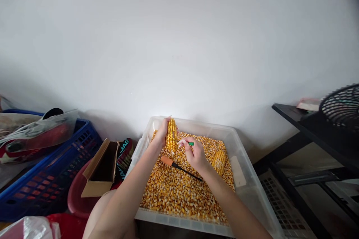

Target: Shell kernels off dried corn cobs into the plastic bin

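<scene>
Left hand [162, 132] gripped a corn cob [171, 129] above the plastic bin [207, 123]; right hand [195, 153] pinched a green-ended tool [191, 143] beside it. Loose kernels [174, 190] already covered the bin floor; the held cob and second cob [219, 158] looked mostly unstripped.

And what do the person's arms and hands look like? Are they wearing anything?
The left arm and right arm are bare, with no sleeves showing. The left hand and right hand wear no gloves; I see no watch or bracelet.
</scene>
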The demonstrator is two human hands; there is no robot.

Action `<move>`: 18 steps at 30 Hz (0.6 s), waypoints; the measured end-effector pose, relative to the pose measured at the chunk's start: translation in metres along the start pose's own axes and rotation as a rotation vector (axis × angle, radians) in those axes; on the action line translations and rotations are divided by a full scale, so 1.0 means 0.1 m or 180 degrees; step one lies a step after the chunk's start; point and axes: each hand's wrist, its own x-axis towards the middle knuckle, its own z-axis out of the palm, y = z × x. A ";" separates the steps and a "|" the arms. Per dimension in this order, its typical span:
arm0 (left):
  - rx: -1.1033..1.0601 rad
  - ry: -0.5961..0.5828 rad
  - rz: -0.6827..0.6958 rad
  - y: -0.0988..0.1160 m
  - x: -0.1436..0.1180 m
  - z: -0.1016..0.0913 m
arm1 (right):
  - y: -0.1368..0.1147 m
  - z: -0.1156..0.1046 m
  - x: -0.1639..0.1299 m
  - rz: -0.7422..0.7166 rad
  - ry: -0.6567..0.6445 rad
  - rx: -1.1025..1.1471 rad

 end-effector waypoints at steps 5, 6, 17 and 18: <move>0.0103 -0.0170 0.0067 0.00 0.00 0.00 | -0.02 0.00 0.00 -0.0069 -0.0044 -0.0103; 0.0123 -0.0172 0.0084 0.00 -0.01 0.00 | -0.02 0.00 0.00 -0.0089 -0.0074 -0.0123; 0.0073 -0.0200 0.0103 0.03 -0.02 0.00 | -0.07 0.06 -0.02 -0.0013 0.0058 0.0012; 0.0128 -0.0205 0.0125 0.02 -0.02 0.00 | -0.07 0.07 -0.02 -0.0059 0.0051 -0.0067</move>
